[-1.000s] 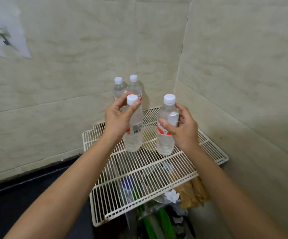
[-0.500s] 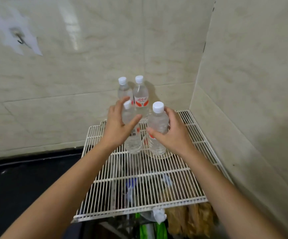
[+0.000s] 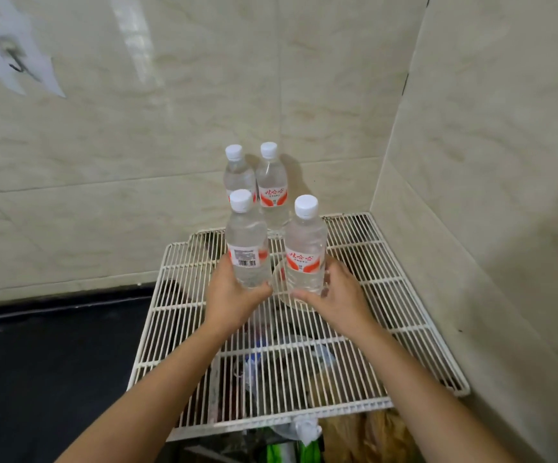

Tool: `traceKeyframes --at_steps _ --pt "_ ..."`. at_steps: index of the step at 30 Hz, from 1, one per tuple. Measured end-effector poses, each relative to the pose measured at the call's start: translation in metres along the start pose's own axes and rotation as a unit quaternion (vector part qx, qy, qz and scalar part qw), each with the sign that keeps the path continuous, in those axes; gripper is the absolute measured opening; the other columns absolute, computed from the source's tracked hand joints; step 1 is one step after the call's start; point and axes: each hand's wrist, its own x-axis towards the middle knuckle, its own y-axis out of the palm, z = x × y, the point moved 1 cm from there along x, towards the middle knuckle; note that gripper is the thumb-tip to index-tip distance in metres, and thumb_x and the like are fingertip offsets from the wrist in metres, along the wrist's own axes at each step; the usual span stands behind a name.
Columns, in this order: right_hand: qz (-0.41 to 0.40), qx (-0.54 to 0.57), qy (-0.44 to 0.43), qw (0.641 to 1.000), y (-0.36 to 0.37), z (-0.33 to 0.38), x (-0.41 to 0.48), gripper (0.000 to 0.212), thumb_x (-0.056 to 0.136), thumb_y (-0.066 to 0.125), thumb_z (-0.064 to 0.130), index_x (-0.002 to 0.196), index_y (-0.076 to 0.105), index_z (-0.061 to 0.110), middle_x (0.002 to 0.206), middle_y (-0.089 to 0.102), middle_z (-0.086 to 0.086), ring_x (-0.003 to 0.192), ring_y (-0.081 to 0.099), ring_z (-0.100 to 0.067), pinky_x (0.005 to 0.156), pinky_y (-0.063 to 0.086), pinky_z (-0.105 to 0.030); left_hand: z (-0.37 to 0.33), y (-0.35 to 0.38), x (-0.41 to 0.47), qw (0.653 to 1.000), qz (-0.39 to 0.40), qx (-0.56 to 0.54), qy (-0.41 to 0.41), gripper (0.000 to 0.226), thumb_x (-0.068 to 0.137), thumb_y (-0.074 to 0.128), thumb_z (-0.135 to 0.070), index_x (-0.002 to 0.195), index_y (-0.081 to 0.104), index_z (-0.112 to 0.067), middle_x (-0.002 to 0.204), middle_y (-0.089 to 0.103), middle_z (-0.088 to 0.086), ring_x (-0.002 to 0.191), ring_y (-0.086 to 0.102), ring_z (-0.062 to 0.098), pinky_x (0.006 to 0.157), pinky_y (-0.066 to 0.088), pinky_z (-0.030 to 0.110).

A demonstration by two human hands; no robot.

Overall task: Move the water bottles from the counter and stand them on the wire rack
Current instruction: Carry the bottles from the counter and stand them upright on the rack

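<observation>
Near the middle of the wire rack, the left hand is cupping the lower part of one water bottle, fingers curled loosely around its base. Beside it, the right hand is wrapping another bottle the same way, thumb spread to the front. Both bottles are standing upright and seem to be resting on the wires, though the bases are partly hidden. Two more bottles are standing behind them, toward the back edge by the wall. Full and capped, they are likely fairly heavy, with thin, smooth, slightly yielding walls; gripping around the labelled middle looks safest, since narrow bases could tip on the wires.
</observation>
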Motion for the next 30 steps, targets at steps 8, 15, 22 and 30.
traceKeyframes --at_steps 8,15,22,30 --pt "0.000 0.092 0.032 0.995 -0.009 0.000 0.054 0.076 0.076 0.088 0.028 0.140 0.048 0.026 0.135 0.063 0.004 0.113 0.063 -0.010 0.100 0.051 -0.033 0.004 -0.025 0.053 0.979 -0.033 -0.183 -0.089 0.063 0.061 0.072 0.013 0.112 0.060 -0.023 0.109 0.070 0.003 0.098 0.069 0.017 0.076 0.053 0.027" --pt "0.029 0.111 0.041 0.993 -0.017 0.001 0.114 0.074 0.084 0.081 0.018 0.146 0.041 0.021 0.143 0.058 -0.001 0.125 0.058 -0.015 0.111 0.045 -0.043 0.027 -0.060 0.128 0.968 0.014 -0.218 -0.125 0.060 0.068 0.081 0.008 0.119 0.062 -0.016 0.111 0.073 0.004 0.106 0.069 0.023 0.101 0.051 0.050" --pt "0.034 0.089 0.023 0.995 -0.012 -0.004 0.149 0.072 0.084 0.081 0.025 0.146 0.044 0.030 0.144 0.056 0.001 0.124 0.060 -0.018 0.108 0.049 -0.046 0.040 -0.068 0.161 0.982 0.058 -0.152 -0.092 0.076 0.077 0.083 -0.002 0.139 0.042 -0.021 0.134 0.062 0.002 0.123 0.059 0.022 0.104 0.050 0.051" --pt "0.041 0.065 0.009 0.997 -0.003 -0.011 0.162 0.076 0.088 0.078 0.023 0.153 0.038 0.027 0.139 0.061 0.009 0.112 0.063 -0.003 0.101 0.050 -0.031 0.054 -0.065 0.158 0.974 0.083 -0.196 -0.079 0.056 0.088 0.073 -0.005 0.138 0.054 -0.019 0.130 0.064 0.005 0.112 0.065 0.010 0.076 0.055 0.016"
